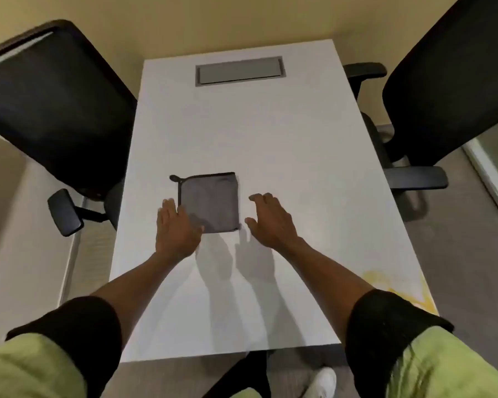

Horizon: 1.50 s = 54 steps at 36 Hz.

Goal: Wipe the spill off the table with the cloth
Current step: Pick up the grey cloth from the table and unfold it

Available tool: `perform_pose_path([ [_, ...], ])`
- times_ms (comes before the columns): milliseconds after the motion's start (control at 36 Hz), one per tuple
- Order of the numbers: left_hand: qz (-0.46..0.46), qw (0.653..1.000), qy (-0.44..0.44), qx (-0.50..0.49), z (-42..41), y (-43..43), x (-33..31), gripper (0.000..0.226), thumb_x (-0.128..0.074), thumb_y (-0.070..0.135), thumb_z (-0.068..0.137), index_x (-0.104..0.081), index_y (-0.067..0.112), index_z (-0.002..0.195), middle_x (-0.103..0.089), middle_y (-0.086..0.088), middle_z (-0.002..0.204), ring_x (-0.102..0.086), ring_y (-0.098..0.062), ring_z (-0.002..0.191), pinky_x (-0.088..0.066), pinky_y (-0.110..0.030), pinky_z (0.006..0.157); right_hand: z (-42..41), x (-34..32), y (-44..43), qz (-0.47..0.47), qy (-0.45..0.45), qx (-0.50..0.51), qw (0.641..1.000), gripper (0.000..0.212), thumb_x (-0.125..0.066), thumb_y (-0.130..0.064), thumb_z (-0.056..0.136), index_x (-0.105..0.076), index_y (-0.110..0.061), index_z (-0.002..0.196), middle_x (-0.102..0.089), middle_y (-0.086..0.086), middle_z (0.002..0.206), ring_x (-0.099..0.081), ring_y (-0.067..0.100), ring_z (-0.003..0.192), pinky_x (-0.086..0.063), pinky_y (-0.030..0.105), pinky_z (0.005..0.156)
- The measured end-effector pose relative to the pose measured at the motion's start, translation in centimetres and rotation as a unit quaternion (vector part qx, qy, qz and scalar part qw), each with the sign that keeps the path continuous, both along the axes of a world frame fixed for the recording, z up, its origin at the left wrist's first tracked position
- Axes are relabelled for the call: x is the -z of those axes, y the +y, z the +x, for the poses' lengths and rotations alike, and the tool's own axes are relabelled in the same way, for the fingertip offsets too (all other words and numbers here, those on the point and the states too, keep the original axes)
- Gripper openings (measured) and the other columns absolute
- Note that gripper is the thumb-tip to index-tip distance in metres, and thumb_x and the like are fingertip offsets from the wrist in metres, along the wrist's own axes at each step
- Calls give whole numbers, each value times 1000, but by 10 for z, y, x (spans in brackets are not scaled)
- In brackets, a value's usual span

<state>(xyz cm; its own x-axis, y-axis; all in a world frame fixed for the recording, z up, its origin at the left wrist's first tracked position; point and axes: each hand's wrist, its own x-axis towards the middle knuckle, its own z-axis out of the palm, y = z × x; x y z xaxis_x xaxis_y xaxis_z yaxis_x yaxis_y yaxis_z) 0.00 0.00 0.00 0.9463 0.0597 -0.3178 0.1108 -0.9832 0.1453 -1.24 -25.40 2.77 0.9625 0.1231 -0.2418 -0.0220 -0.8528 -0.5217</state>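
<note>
Head view: folded grey cloth (pixel 210 202) on table (pixel 270 145); left hand (pixel 176 228) flat on its corner, right hand (pixel 270 219) beside it, both grips released.

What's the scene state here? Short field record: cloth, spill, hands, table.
cloth: grey cloth, folded square, flat mid-table
spill: yellow spill, near right corner of table, unwiped
left hand: left hand open, over the cloth's near left corner
right hand: right hand open, beside the cloth's right edge, not holding
table: white table, grey hatch at far end
</note>
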Motion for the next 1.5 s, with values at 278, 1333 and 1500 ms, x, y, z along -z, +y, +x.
perform_pose_path([
  [278,-96,978,45,-181,45,16,40,50,-75,28,103,-63,-12,130,-66,-30,135,-66,-51,128,-54,-59,112,36,56,34,95,93,105,985,53,-66,-34,98,-52,-19,147,-62,9,143,-64,33,128,-52,46,105],
  [1333,-635,663,228,-325,36,-2,39,27,-76,-5,78,-83,0,104,-80,-21,118,-77,-33,103,-67,-41,88,-23,31,-24,463,107,401,783,18,-86,-2,80,-82,-14,92,-84,8,98,-82,28,91,-68,43,85],
  [1500,-623,651,349,-259,21,-42,26,45,-68,6,70,-88,7,110,-77,-18,117,-73,-34,101,-59,-45,90,-73,13,-57,510,74,411,752,25,-80,10,82,-73,-13,90,-80,7,84,-74,17,74,-59,30,68],
])
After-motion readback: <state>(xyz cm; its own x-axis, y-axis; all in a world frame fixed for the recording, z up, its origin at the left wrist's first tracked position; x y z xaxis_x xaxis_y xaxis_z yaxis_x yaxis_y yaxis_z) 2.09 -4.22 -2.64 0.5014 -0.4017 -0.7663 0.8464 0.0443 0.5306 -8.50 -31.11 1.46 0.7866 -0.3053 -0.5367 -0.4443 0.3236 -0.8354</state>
